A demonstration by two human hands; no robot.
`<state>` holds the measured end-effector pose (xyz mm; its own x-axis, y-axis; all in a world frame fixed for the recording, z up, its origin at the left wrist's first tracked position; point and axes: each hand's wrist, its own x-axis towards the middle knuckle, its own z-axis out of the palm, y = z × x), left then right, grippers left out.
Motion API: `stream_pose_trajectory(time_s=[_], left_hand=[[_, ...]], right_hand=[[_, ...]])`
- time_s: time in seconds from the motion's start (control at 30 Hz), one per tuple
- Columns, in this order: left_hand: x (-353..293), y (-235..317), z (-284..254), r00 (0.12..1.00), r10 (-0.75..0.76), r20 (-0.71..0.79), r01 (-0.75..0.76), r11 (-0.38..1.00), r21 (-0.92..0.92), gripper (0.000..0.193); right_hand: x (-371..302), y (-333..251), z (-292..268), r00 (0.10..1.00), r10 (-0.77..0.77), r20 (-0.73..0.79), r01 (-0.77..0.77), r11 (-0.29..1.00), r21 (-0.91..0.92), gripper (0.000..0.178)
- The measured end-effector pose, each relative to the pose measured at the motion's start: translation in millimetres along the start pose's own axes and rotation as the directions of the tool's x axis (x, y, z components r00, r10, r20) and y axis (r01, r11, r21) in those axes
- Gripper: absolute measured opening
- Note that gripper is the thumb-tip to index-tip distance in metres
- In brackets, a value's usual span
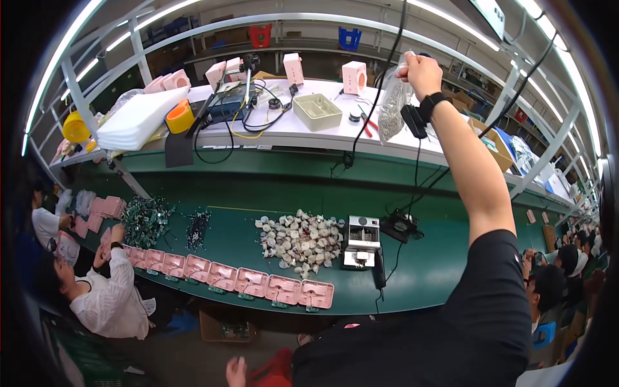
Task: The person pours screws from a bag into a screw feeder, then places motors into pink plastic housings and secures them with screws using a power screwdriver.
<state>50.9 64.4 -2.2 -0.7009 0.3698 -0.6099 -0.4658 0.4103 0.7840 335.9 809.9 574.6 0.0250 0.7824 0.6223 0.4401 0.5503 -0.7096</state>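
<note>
Raised over the shelf at the upper right, my right hand (420, 72) is closed on the top of a clear plastic bag (392, 115). Small greyish pieces fill its lower part, too fine to identify. The bag hangs at the shelf's front edge, beside red-handled pliers (369, 124) and a small dark spool (354, 117). At the lower edge, what seems to be my left hand (236, 372) shows only in part, low and away from the bench, near something red. Its arm is out of the picture, and I cannot make out its grip.
On the green bench (309, 201) lie a row of pink housings (222, 276), a heap of whitish parts (302, 242), dark green parts (143, 220) and a silver-black device (361, 242). The shelf holds a beige tray (316, 111). Cables hang ahead. A co-worker (106, 293) sits left.
</note>
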Motion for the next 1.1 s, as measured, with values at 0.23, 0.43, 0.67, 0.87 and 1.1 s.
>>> stream_pose_trajectory(time_s=[0.23,0.43,0.67,0.87,1.1], left_hand=[[-141,-108,-20,0.932,-0.333,-0.145,0.315,0.940,-0.134,0.036],[-155,-188,14,0.942,-0.322,-0.095,0.281,0.911,-0.303,0.032],[-209,-249,24,0.929,-0.367,-0.044,0.319,0.855,-0.410,0.030],[-188,-272,29,0.944,-0.318,0.091,0.326,0.846,-0.422,0.030],[-172,-203,2,0.958,-0.164,0.234,0.190,0.977,-0.093,0.034]], right_hand=[[85,100,87,0.927,-0.339,-0.163,0.169,0.763,-0.624,0.043],[141,161,127,0.973,-0.052,-0.224,-0.012,0.961,-0.275,0.043],[110,152,179,0.901,-0.434,0.005,0.315,0.644,-0.697,0.036],[149,180,161,0.997,-0.045,-0.058,0.025,0.949,-0.315,0.031],[67,69,51,0.877,-0.142,-0.459,0.006,0.958,-0.286,0.039]])
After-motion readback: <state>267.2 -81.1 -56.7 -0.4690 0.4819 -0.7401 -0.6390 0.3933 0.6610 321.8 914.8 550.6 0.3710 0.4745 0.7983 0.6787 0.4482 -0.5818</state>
